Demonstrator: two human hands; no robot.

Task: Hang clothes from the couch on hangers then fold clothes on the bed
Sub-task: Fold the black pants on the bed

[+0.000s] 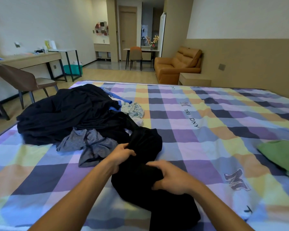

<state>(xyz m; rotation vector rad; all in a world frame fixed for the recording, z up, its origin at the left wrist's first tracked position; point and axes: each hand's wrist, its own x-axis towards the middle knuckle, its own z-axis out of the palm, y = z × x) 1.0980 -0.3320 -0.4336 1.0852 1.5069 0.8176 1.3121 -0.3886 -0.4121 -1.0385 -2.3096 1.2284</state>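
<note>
Folding on the bed: grips the bunched black garment in left hand and right hand, both clenched. Likely needs spreading flat next.

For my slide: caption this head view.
Left hand and right hand grip a black garment on the checked bed.

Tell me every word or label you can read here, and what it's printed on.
"TRI DNY": on the checked bedsheet, a crease hiding the middle.
"DNY": same sheet, near its far edge.
"M": large logos on the sheet.
Yellow packet on the desk: too small to read.
</note>
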